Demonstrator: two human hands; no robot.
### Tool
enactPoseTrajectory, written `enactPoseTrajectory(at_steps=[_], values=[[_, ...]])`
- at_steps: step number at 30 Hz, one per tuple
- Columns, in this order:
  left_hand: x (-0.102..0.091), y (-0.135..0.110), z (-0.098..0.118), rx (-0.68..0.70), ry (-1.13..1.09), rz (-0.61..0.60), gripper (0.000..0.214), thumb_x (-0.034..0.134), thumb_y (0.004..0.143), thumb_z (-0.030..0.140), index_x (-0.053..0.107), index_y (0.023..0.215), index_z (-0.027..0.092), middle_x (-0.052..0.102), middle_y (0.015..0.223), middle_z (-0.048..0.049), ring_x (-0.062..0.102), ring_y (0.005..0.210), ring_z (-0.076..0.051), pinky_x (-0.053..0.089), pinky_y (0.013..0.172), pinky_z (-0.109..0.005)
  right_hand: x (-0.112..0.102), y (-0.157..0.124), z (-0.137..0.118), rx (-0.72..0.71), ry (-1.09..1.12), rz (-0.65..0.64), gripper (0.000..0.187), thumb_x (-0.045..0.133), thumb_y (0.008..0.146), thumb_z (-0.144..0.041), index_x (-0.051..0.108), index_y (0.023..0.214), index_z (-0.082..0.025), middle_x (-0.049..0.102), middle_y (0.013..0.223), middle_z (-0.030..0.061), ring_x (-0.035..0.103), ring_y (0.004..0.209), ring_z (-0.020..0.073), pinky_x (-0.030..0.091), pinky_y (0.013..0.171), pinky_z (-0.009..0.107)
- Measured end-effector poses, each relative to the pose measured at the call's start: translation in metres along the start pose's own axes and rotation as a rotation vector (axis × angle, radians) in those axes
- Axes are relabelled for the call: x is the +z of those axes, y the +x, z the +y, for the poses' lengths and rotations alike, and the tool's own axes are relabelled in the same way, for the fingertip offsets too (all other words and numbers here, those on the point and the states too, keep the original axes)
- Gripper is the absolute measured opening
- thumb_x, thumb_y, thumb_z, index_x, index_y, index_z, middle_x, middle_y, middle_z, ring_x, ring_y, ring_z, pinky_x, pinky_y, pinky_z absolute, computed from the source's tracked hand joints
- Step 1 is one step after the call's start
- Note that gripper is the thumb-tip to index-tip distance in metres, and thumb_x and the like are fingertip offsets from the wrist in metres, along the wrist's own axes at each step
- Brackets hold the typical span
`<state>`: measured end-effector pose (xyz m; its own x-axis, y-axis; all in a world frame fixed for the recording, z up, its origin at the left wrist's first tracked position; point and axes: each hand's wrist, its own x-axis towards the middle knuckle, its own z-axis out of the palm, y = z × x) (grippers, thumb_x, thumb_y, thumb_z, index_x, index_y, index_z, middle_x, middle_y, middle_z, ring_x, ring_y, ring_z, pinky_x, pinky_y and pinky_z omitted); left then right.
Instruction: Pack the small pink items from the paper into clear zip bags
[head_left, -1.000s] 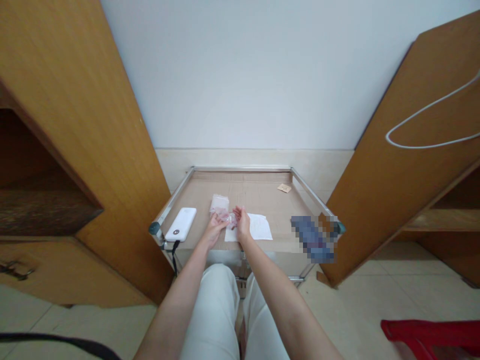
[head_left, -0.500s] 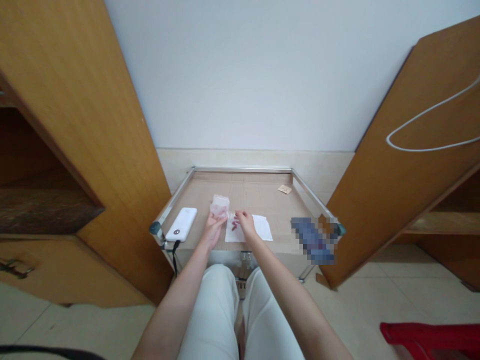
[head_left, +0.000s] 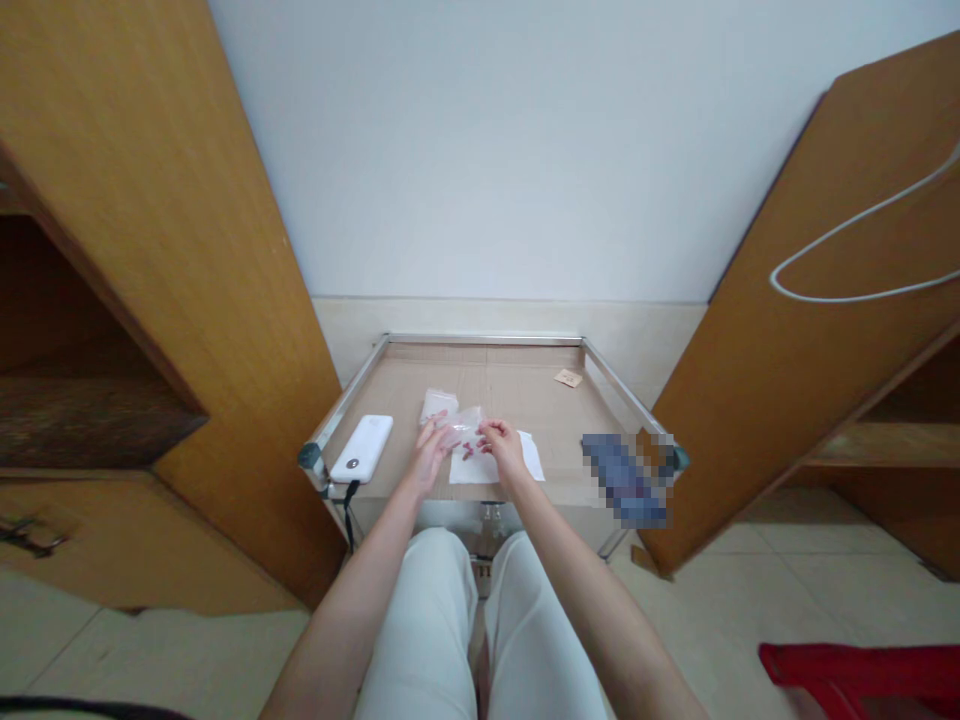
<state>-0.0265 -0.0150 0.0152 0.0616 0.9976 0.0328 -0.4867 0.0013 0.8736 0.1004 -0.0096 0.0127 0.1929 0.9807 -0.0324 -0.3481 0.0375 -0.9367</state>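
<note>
A small clear plastic bag (head_left: 466, 420) is stretched between my two hands above the low table. My left hand (head_left: 428, 455) is closed on its left side, fingers pointing away from me. With its fingertips pinched together, my right hand (head_left: 505, 447) grips the bag's right edge. Below them lies a white sheet of paper (head_left: 533, 462), partly covered by my right hand. Small purplish-red pieces (head_left: 469, 450) rest on the sheet; they are too small to name. Just beyond my left fingertips is a pile of clear plastic bags (head_left: 436, 401).
A white power bank (head_left: 363, 448) with a black cord lies at the table's left. Toward the back right is a small beige card (head_left: 568, 378). A blurred-out bluish item (head_left: 624, 480) sits at the right corner. Metal rails (head_left: 487, 340) edge the table, with wooden cabinets on both sides.
The clear bag has come away from the pile and is now spread out between my hands. My right hand has moved slightly right, pulling the bag's edge.
</note>
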Motion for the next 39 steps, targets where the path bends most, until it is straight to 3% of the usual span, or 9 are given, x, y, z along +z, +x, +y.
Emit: enactPoseTrajectory(at_steps=[5,11,15,22,26,30,34,39], values=[[0.002,0.001,0.0,-0.02,0.118,0.012,0.04,0.057,0.067,0.02,0.047,0.105,0.018,0.063,0.084,-0.0054,0.062,0.076,-0.016,0.047,0.073,-0.03,-0.006,0.004,0.005,-0.098,0.043,0.047,0.017,0.061,0.058,-0.028,0.053,0.068,-0.016,0.053,0.055,-0.0043,0.046,0.042,0.0057,0.036,0.042,0.019],[0.002,0.0,0.0,-0.04,0.11,-0.017,0.045,0.055,0.066,0.013,0.043,0.109,0.016,0.065,0.076,-0.0051,0.063,0.073,-0.016,0.047,0.074,-0.03,-0.007,0.003,0.005,-0.085,0.167,0.041,0.018,0.063,0.056,-0.028,0.054,0.067,-0.017,0.05,0.053,-0.0057,0.041,0.041,0.0053,0.036,0.043,0.02],[0.001,-0.002,0.0,-0.067,0.103,-0.02,0.046,0.054,0.063,0.011,0.044,0.108,0.014,0.064,0.07,-0.0042,0.063,0.068,-0.016,0.048,0.067,-0.027,-0.01,0.003,0.01,-0.094,0.2,0.051,0.017,0.063,0.055,-0.028,0.056,0.067,-0.017,0.046,0.045,-0.0068,0.038,0.039,0.0055,0.032,0.042,0.02],[-0.005,0.005,-0.002,-0.13,0.049,-0.008,0.037,0.05,0.069,0.039,0.053,0.094,0.012,0.059,0.056,-0.0018,0.057,0.046,-0.013,0.042,0.039,-0.022,-0.021,0.004,0.012,0.02,0.241,-0.054,0.013,0.064,0.053,-0.024,0.06,0.062,-0.016,0.051,0.051,-0.0045,0.035,0.041,0.0047,0.03,0.042,0.021],[-0.005,0.015,-0.009,-0.138,0.122,0.004,0.03,0.059,0.062,0.04,0.057,0.073,0.012,0.056,0.051,0.0002,0.053,0.043,-0.009,0.041,0.04,-0.019,-0.024,0.003,0.009,0.118,0.208,-0.154,0.012,0.066,0.052,-0.022,0.062,0.062,-0.016,0.053,0.054,-0.0033,0.035,0.041,0.0043,0.03,0.043,0.02],[-0.004,0.018,-0.018,-0.1,0.195,-0.02,0.025,0.067,0.053,0.033,0.056,0.063,0.013,0.056,0.051,0.002,0.051,0.043,-0.006,0.04,0.042,-0.016,-0.024,0.003,0.01,0.148,0.206,-0.21,0.015,0.066,0.051,-0.02,0.064,0.065,-0.016,0.055,0.055,-0.0026,0.039,0.045,0.0053,0.031,0.045,0.02],[-0.004,0.012,-0.022,-0.138,0.203,-0.066,0.025,0.067,0.055,0.031,0.055,0.068,0.014,0.059,0.055,0.0012,0.053,0.045,-0.008,0.041,0.042,-0.017,-0.025,0.003,0.011,0.133,0.211,-0.191,0.017,0.068,0.05,-0.019,0.064,0.066,-0.016,0.057,0.058,-0.0023,0.04,0.047,0.0051,0.03,0.047,0.02],[-0.008,0.01,-0.022,-0.13,0.104,-0.005,0.026,0.065,0.056,0.03,0.05,0.074,0.017,0.061,0.059,0.0016,0.056,0.046,-0.009,0.043,0.044,-0.019,-0.025,0.002,0.011,0.082,0.238,-0.225,0.015,0.067,0.053,-0.025,0.062,0.063,-0.015,0.052,0.052,-0.0039,0.037,0.046,0.005,0.029,0.048,0.021]])
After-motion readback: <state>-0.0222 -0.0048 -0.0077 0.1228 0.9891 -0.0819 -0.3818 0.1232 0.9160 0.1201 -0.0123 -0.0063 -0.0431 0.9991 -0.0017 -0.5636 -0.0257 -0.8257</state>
